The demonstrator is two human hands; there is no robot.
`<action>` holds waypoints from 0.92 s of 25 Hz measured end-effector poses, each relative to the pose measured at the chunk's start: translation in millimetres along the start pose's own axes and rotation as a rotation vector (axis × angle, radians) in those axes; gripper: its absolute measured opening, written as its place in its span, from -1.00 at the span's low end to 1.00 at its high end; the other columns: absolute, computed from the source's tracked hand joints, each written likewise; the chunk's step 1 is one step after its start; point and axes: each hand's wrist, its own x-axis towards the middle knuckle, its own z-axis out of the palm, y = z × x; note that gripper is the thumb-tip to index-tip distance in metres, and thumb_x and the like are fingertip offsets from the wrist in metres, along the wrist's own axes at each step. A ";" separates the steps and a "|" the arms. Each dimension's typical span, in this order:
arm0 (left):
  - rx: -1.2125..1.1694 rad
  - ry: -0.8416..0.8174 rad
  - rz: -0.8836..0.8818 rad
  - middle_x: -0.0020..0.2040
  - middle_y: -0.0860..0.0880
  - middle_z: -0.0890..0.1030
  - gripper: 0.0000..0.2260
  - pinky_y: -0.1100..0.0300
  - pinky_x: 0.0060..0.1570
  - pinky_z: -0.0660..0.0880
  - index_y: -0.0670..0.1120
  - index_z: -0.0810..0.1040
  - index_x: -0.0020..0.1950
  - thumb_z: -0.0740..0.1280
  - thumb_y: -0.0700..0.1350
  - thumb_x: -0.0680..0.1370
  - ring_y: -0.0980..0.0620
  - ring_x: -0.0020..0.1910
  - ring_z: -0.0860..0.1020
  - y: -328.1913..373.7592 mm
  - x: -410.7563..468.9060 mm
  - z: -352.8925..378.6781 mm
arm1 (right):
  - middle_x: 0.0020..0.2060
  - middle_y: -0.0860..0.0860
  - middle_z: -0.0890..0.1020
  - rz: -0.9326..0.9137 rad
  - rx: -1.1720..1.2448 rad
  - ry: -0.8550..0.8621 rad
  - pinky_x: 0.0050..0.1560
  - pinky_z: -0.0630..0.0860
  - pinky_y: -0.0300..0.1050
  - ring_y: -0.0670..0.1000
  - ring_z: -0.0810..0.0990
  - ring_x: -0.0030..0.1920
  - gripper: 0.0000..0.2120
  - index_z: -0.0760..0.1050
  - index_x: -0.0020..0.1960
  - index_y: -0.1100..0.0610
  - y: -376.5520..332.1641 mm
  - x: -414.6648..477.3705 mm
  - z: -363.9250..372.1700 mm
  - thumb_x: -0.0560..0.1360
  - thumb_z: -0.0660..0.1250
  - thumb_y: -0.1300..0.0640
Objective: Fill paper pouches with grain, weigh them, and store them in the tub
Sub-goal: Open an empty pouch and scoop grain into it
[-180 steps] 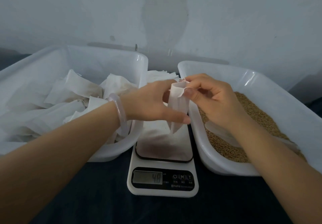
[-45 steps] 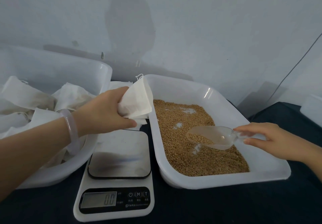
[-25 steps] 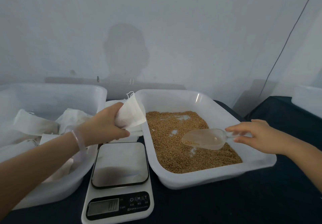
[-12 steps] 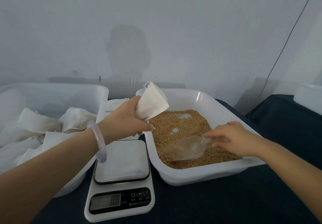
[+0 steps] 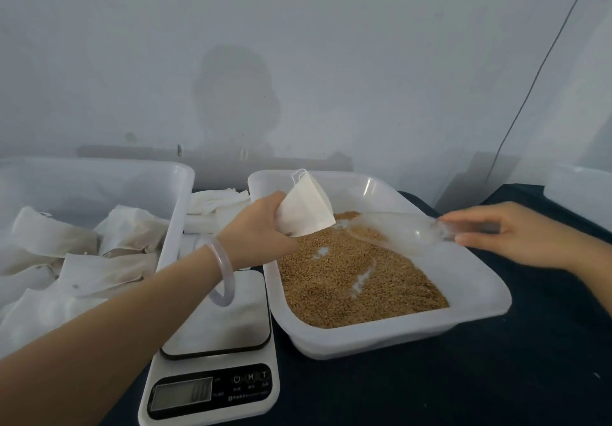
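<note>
The paper pouch (image 5: 306,208) is held over the far left part of the grain tray (image 5: 414,329), tilted, with its open mouth turned up and to the right. The left hand (image 5: 258,230) grips its lower end, fingers curled round the paper, and a pale bracelet (image 5: 225,276) sits on that wrist. Just beside the pouch's mouth is the tip of a clear plastic scoop (image 5: 397,231) with a small heap of grain in its bowl; whether scoop and pouch touch cannot be told. The right hand (image 5: 506,236) pinches the scoop's handle between thumb and fingers and is somewhat blurred.

Below them, brown grain (image 5: 357,283) covers most of the white tray's floor, with a few bare patches showing through. Left of the tray stands a white digital kitchen scale (image 5: 212,389); its steel platform (image 5: 225,323) carries nothing, and the figures on the display are too blurred to read. Behind the scale lies a stack of flat empty pouches (image 5: 215,203).

Further left is the white tub (image 5: 178,200), which holds several filled pouches (image 5: 109,273) lying loosely over one another. Everything rests on a dark surface (image 5: 463,386) against a pale wall. A thin cable (image 5: 530,87) runs down the wall at the right, and part of another white container (image 5: 579,193) shows at the right edge.
</note>
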 end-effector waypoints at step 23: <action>0.217 -0.098 0.035 -0.26 0.19 0.58 -0.57 -0.17 0.42 -0.12 0.16 0.49 -0.03 0.27 0.43 0.31 0.13 -0.03 0.51 -0.2 3.2 35.8 | 0.07 -0.24 0.55 -0.299 -0.568 0.160 0.39 -0.19 -0.14 -0.17 0.46 0.13 -0.69 0.43 0.21 -0.28 -60.1 28.6 -40.2 0.49 0.28 -0.03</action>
